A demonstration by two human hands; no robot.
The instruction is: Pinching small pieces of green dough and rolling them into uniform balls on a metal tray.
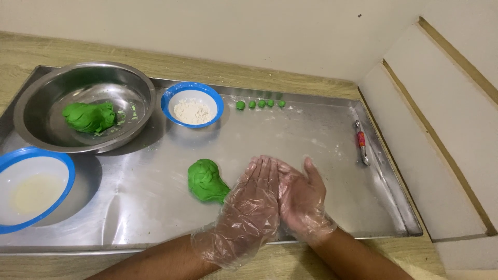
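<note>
Head view looks down on a metal tray [332, 207] set on a wooden counter, with a pale wall just beyond its far rim. Both hands wear clear plastic gloves and are pressed palm to palm near the tray's near edge, the left hand [250, 207] laid over the right hand [303, 199]; whether anything lies between the palms cannot be told. A lump of green dough [206, 180] sits on the tray just beside the left hand's fingers. Five small green balls [261, 103] line the far edge. A steel bowl [85, 106] with more dough fills the far left corner, next to a blue-rimmed bowl of flour [192, 105]. Another blue-rimmed bowl [32, 187] overlaps the left edge. A small tool [361, 141] lies by the right rim. Bare metal stretches between the hands and the balls.
</note>
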